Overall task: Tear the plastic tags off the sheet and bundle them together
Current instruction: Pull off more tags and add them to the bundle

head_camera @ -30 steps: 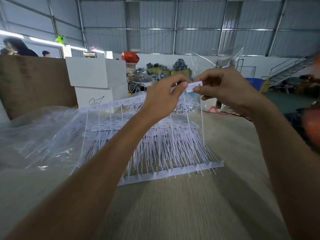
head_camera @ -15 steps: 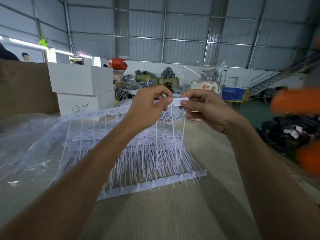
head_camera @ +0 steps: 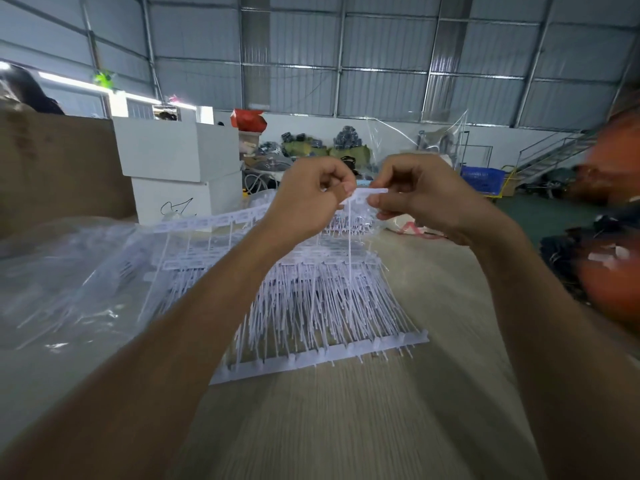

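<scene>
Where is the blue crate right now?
In the head view the blue crate sits far back on the right, just past the right hand, near the metal staircase.

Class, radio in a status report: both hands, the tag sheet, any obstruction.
Left hand pinching sheet's top strip. Right hand pinching end tag, not yet torn free. Nothing blocking; clear plastic bag lies left.

the sheet of tags stood tilted on the table, its lower strip resting on the surface and its upper strip raised. the left hand and right hand met at that upper strip, side by side. plastic bags lay left of the sheet, stacked boxes behind them.
</scene>
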`<state>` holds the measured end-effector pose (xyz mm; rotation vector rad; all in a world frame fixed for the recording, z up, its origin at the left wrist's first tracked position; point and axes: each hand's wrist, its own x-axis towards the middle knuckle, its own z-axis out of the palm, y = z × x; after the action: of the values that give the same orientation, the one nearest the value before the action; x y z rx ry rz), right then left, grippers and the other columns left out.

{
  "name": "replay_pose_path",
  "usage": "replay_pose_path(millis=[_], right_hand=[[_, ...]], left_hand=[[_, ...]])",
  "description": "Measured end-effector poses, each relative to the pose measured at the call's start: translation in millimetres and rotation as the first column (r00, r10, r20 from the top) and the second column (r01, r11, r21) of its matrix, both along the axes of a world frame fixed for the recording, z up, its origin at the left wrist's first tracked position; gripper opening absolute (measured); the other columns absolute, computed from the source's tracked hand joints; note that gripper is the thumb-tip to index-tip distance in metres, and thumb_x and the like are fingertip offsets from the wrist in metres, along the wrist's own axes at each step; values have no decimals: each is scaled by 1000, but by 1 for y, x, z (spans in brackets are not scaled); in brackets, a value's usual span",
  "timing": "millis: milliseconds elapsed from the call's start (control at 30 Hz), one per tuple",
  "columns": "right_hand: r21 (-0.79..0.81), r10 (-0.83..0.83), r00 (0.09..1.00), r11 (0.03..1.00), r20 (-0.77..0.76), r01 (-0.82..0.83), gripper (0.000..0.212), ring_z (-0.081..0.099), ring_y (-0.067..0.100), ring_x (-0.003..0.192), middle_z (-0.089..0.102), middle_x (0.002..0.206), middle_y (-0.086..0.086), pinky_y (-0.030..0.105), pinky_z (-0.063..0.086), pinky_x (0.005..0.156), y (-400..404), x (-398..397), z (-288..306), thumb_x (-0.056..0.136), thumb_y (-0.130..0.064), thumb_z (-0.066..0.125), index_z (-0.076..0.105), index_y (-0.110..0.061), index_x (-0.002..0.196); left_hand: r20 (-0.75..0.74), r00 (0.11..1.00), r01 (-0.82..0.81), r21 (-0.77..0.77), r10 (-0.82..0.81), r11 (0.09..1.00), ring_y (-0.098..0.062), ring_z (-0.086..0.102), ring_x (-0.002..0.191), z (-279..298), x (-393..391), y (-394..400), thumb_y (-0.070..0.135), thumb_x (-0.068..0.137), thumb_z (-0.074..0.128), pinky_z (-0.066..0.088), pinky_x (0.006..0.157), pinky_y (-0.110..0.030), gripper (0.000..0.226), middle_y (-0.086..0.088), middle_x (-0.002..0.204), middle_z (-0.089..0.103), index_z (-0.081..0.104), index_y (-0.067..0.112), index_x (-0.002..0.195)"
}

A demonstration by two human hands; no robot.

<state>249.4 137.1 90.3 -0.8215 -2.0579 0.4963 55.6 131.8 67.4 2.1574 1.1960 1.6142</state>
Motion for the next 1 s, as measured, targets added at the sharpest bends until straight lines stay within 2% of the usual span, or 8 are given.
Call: replay_pose_path(millis=[67,267,400,467,600,767,900,1000], right_hand=[[36,-6,1000,999,-23,7,10,68,16,65,64,66,-2,35,64,72,4,-5,-4,85,5,74,65,1,86],[233,-104,994,968,29,95,12,69,13,67,66,70,-8,34,60,75,14,-12,-10,84,-3,79,69,-7,82],[421,-196,976,897,97,138,10,64,23,78,68,81,5,43,54,80,17,-21,-15,84,-4,79,70,-2,81],[474,-214,973,868,84,150,10,62,23,79,67,83,7,40,53,79,19,-24,-16,85,-5,78,70,-1,81],[413,-203,978,887,-54,207,8,61,10,80,67,85,-1,13,46,74,20,-27,-19,90,-11,75,68,-8,88],[182,-197,978,962,-60,205,5,71,14,75,75,77,-2,32,57,72,21,-28,-25,96,-17,69,64,-17,98],[274,-352,935,905,47,327,7,69,12,71,72,72,-6,36,57,79,23,-32,-29,95,-22,70,67,-22,101],[303,-417,908,872,44,385,10,68,20,78,68,74,-6,35,54,85,25,-39,-32,94,-24,71,68,-23,103]], left_hand=[[55,998,34,-42,-31,999,-18,60,73,0,-4,1,-5,92,62,57,66,-24,13,-25,87,69,71,4,87],[144,990,20,-107,-4,994,-21,58,73,-2,-5,6,-5,91,61,53,63,-18,17,-31,90,67,71,6,82],[199,980,39,-151,-8,988,-1,59,61,-5,-9,8,-5,92,63,51,61,-14,19,-18,82,67,69,7,79],[246,969,64,-147,-27,987,2,59,58,-4,-13,8,-4,92,64,49,59,-12,19,-10,78,67,70,9,79],[216,975,62,-72,-45,995,-1,63,59,-1,-17,7,3,92,68,50,61,-16,11,-1,71,71,73,11,88],[102,994,45,-45,-40,998,-5,66,65,-2,-22,9,5,92,70,53,67,-21,4,-1,78,73,74,7,93],[-64,997,-54,-27,52,998,-11,66,68,-7,-21,13,7,92,70,58,74,-33,4,-5,82,72,73,4,91],[-94,991,-94,-13,92,995,-4,65,66,-7,-20,14,9,91,71,58,74,-30,4,4,77,70,73,7,88]])
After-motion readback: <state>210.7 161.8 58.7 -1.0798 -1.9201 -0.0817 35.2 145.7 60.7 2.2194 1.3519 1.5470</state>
